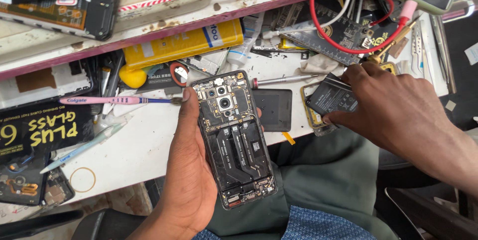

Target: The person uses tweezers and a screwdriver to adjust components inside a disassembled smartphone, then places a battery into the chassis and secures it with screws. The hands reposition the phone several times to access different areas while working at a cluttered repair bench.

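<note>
Left hand grips an opened phone, back cover off, boards and flex cables exposed. Fingers wrap its edges, thumb along the left side. Long axis runs near vertical in view, camera end pointing away toward the bench, bottom end toward the lap, slightly tilted right. Phone hangs over the bench edge, above green cloth. Right hand pinches a dark flat battery at the table edge. White worktable is cluttered: pink toothbrush, screwdriver, red wire, yellow box. Raised shelf behind.
</note>
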